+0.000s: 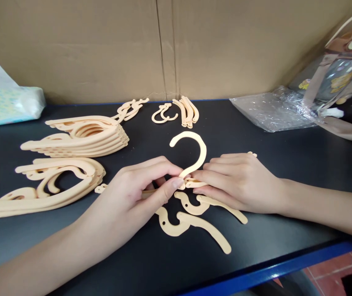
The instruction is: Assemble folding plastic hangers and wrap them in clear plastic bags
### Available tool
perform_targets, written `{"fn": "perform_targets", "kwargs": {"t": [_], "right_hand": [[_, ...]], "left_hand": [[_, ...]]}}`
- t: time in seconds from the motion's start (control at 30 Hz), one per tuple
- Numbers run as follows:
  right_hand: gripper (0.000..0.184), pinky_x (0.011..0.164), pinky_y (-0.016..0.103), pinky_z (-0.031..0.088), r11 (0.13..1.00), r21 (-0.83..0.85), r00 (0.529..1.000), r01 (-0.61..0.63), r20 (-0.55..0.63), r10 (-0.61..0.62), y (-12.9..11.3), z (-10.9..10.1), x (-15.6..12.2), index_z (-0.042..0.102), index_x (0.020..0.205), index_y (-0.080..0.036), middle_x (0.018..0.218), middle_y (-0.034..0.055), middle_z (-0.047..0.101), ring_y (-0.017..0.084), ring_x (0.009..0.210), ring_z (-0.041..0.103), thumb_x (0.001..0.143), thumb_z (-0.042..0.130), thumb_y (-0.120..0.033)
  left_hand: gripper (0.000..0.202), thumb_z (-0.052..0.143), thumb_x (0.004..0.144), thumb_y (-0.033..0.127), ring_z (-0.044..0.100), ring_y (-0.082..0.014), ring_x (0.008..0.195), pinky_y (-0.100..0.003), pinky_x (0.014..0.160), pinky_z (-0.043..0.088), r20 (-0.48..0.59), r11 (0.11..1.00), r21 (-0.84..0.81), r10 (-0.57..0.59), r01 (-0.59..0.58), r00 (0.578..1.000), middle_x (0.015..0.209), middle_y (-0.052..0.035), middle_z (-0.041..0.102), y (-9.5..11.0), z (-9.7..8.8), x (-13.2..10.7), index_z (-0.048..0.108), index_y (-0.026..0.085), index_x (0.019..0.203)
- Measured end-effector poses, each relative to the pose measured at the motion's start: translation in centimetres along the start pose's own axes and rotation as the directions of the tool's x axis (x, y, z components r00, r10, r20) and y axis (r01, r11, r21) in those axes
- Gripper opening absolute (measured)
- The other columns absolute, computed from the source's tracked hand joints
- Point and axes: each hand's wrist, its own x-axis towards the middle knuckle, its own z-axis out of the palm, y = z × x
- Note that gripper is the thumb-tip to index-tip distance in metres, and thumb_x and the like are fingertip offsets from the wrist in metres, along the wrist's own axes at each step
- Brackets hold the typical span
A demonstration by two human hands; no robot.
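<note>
Between my hands, a cream plastic hanger hook [203, 150] stands up with its curve at the top. My left hand [139, 187] is closed, thumb and forefinger pinching the hook's lower end. A small cream hanger arm [194, 183] meets that end, and the fingers of my right hand [240, 179] close over it; the rest of this arm is hidden. Close in front on the table lie two loose flat hanger pieces, a nearer one [205, 228] and a farther one [191, 205] partly under my right hand.
Two stacks of cream hanger parts, one farther [102, 142] and one nearer [83, 189], lie at left. Small hooks [160, 120] and curved arms [190, 111] sit at the back. A plastic bag [271, 109] and clear bottle [339, 76] are right; a tissue pack [12, 102] is far left.
</note>
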Motion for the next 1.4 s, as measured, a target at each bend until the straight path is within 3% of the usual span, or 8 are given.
{"fn": "perform_targets", "kwargs": {"t": [0.4,0.6,1.07,1.4], "right_hand": [[0.03,0.062,0.03,0.05,0.999,-0.021,1.0,0.028,-0.007,-0.028,0.08,0.02,-0.11,0.07,0.106,-0.014,0.084,0.0032,0.076,0.014,0.07,0.069,0.106,0.044,-0.03],[0.026,0.058,0.032,0.05,0.999,-0.022,0.998,0.049,-0.038,-0.05,0.04,0.18,-0.08,0.07,0.106,-0.01,0.083,0.0043,0.076,0.017,0.069,0.069,0.104,0.05,-0.027],[0.024,0.06,0.029,0.051,0.995,-0.043,0.995,0.091,-0.046,-0.093,-0.07,0.11,-0.03,0.068,0.109,-0.009,0.083,0.0042,0.077,0.014,0.071,0.07,0.104,0.05,-0.024],[0.019,0.06,0.029,0.05,0.992,-0.05,0.992,0.115,-0.053,-0.118,-0.06,-0.04,-0.1,0.066,0.107,-0.008,0.082,0.0048,0.076,0.015,0.071,0.07,0.103,0.051,-0.018]], "left_hand": [[0.019,0.053,0.1,0.026,0.056,-0.004,0.062,-0.009,0.054,0.041,0.019,1.0,-0.027,0.014,-0.013,1.0,0.074,0.0089,0.062,0.16,0.03,0.13,0.068,0.025,0.089],[0.019,0.053,0.099,0.028,0.055,-0.0047,0.061,-0.01,0.053,0.041,0.013,0.999,-0.04,0.005,-0.005,1.0,0.073,0.0081,0.061,0.27,0.14,0.33,0.068,0.024,0.088],[0.02,0.053,0.099,0.029,0.056,-0.0077,0.061,-0.015,0.05,0.038,0.019,0.999,-0.044,0.033,-0.032,0.999,0.072,0.0049,0.061,-0.37,0.35,0.28,0.068,0.022,0.087],[0.026,0.051,0.099,0.032,0.052,-0.0093,0.059,-0.018,0.052,0.04,0.041,0.998,-0.052,-0.017,0.02,0.999,0.067,0.0043,0.059,-0.19,0.53,0.29,0.064,0.02,0.08]]}}
